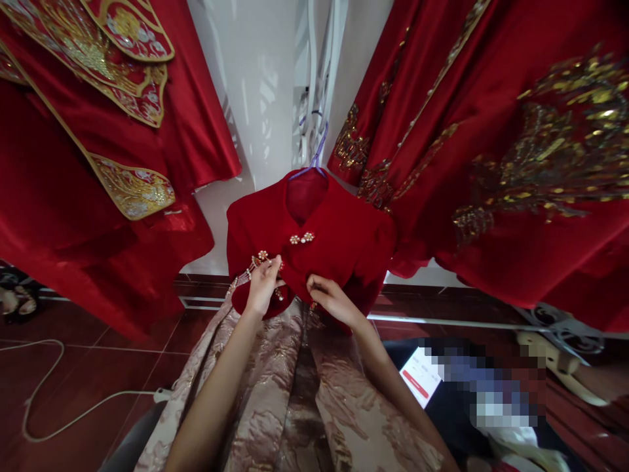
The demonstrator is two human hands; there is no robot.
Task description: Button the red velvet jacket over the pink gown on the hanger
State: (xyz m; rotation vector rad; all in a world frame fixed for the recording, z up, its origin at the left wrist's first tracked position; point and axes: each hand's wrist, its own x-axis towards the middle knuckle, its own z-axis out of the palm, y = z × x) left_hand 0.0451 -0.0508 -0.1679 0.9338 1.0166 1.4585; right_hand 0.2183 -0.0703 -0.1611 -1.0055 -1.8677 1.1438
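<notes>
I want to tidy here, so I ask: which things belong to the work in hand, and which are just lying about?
Work: red velvety jacket, slim purple hanger, pearly flower-shaped clasps.
Only nearby: thin white cable, lit white rectangular screen, red gold-sequinned satin garment.

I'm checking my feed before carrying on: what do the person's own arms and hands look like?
The left hand and right hand are bare, without gloves. The left forearm and right forearm are slender, with no sleeve, watch or bracelet visible on them. The fingers are too small and blurred to rule out rings.
</notes>
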